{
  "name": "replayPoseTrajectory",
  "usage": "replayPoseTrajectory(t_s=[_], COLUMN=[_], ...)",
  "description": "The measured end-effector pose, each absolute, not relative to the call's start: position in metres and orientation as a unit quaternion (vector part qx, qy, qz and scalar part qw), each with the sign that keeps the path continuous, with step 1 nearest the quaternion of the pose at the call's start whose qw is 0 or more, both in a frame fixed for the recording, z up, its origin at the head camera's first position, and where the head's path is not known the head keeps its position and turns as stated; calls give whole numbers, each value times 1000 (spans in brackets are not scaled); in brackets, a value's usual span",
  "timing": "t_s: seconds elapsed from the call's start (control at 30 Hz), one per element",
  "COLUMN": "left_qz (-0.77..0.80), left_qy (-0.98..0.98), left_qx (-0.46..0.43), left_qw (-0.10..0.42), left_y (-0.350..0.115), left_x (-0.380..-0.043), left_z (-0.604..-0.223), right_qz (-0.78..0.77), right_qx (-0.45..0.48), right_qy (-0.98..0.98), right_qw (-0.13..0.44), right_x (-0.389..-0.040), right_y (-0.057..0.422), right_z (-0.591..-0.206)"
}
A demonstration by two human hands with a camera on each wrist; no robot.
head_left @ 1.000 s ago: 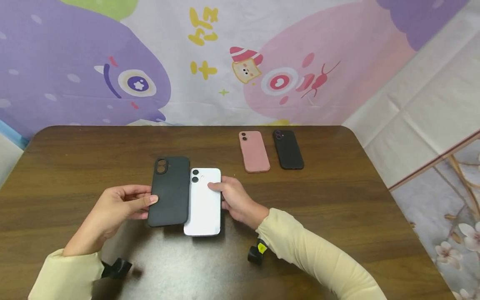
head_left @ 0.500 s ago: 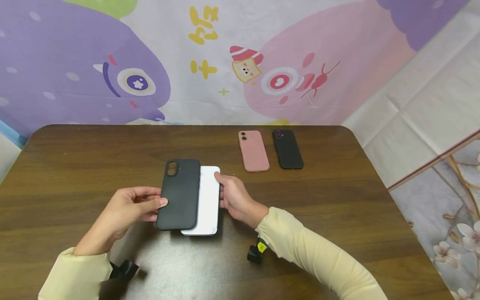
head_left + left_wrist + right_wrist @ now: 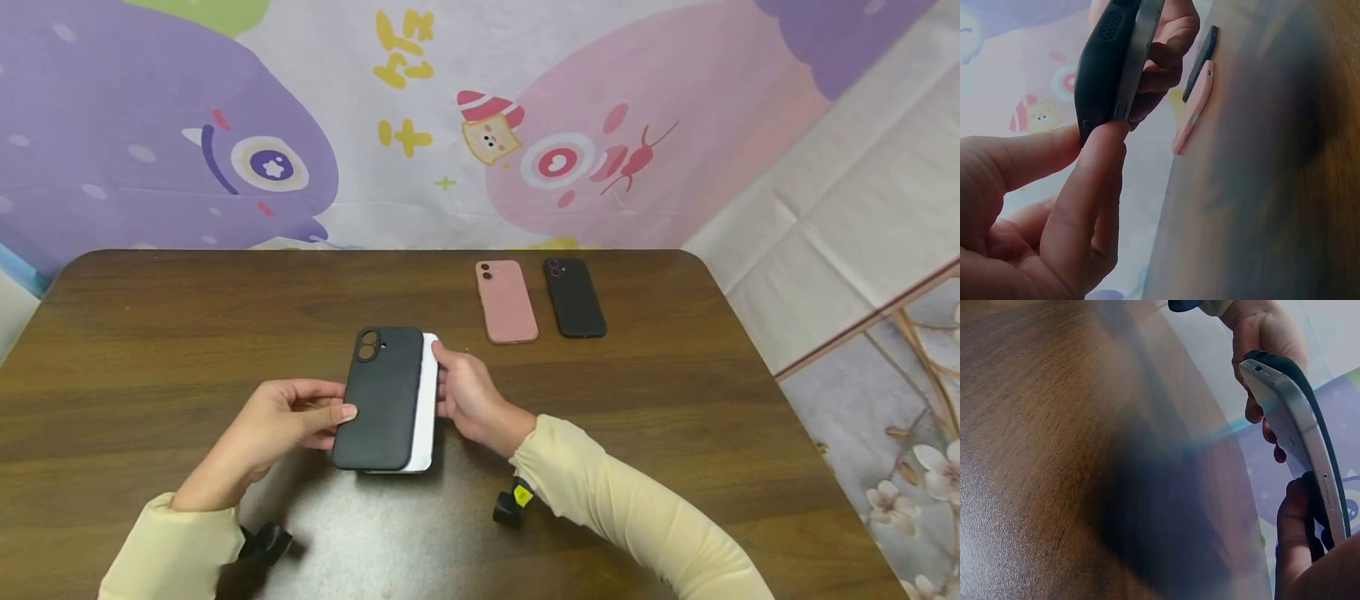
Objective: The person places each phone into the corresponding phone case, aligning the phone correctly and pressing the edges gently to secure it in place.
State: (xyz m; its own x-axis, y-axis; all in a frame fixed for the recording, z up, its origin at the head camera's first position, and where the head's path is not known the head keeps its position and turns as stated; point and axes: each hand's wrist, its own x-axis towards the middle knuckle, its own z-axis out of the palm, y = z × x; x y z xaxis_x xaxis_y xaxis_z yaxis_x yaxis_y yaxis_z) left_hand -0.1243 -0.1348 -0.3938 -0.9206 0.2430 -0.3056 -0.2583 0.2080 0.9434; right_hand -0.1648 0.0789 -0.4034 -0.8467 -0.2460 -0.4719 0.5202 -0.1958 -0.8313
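My left hand [image 3: 288,421] pinches the left edge of a black phone case [image 3: 381,408], thumb on its back and fingers beneath. Behind the case sits a white phone [image 3: 425,412]; only a strip along its right side and bottom shows in the head view. The right edge of that phone is gripped by my right hand [image 3: 476,396]. In the left wrist view the case [image 3: 1102,69] lies flat against the phone's back, with fingertips at their shared edge. From the right wrist, the phone's silver side [image 3: 1310,425] shows with the dark case behind it.
Further back on the wooden table [image 3: 187,317] lie a pink phone [image 3: 507,302] and, to its right, a black phone [image 3: 575,298]. A cartoon-printed cloth [image 3: 420,192] hangs behind the table's far edge. Small black wrist cameras sit under both sleeves.
My left hand has moved right with the black case, sliding it from beside the white phone to over most of its back. The right hand stays nearly in place, its thumb shifted to the phone's edge.
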Motion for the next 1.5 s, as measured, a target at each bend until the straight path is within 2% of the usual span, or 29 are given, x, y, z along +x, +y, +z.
replayPoseTrajectory(t_s=[0.67, 1.03, 1.5], left_qz=[619, 637, 630], left_qy=[753, 729, 736], left_qx=[1, 23, 9], left_qw=[221, 250, 246], left_y=[-123, -120, -120], left_x=[-122, -121, -121], left_z=[-396, -401, -400], right_qz=[-764, -765, -745], right_qx=[113, 103, 65], right_qy=[576, 575, 611], right_qw=[269, 273, 261], right_x=[-161, -162, -160], right_y=[82, 84, 82], right_z=[-404, -403, -402])
